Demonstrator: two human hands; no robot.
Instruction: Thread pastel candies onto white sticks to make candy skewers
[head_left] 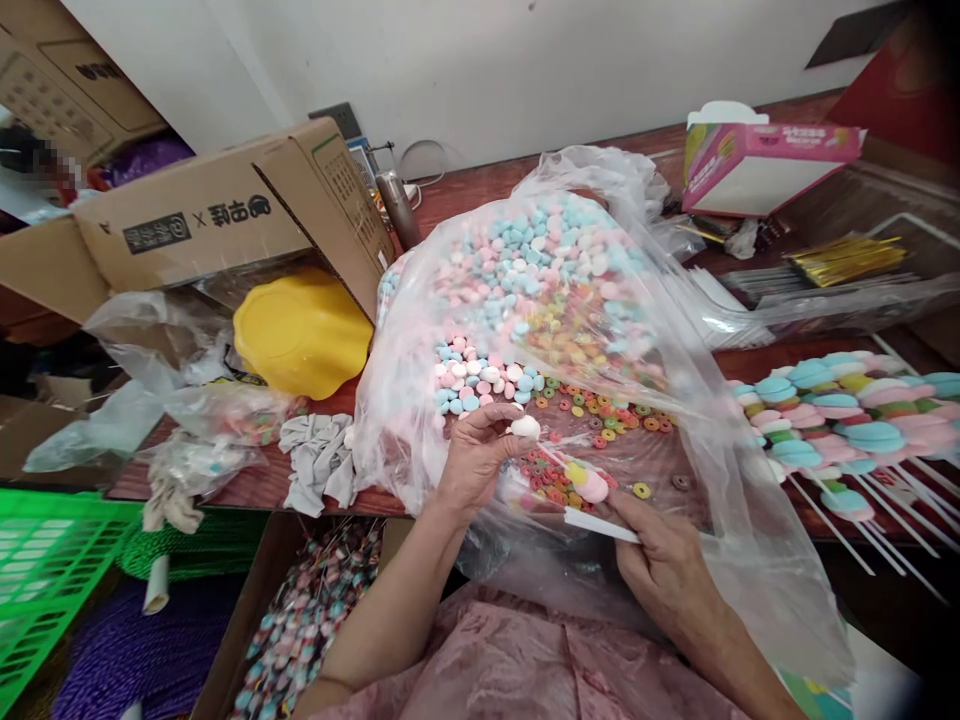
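Note:
My left hand [480, 455] pinches a round white candy [525, 427] between thumb and fingertips, above the work table. Just to its right, my right hand [660, 560] grips a candy skewer whose pink piece [595, 488] and yellow ring [575, 472] sit on a thin stick; the stick's bare end points toward the white candy. Several white sticks [600, 525] also jut out of my right hand. Red gummy rings [551, 478] lie on the table under both hands. Behind them, pink, blue and white candies [487, 378] spill from beneath clear plastic sheeting [397, 420].
Finished candy skewers [847, 410] are stacked at the right. A cardboard box [217, 215] with a yellow scalloped tray [300, 330] stands at the left, near a grey cloth [319, 460]. More candies fill a box [307, 610] below. A pink carton [772, 160] is at the back right.

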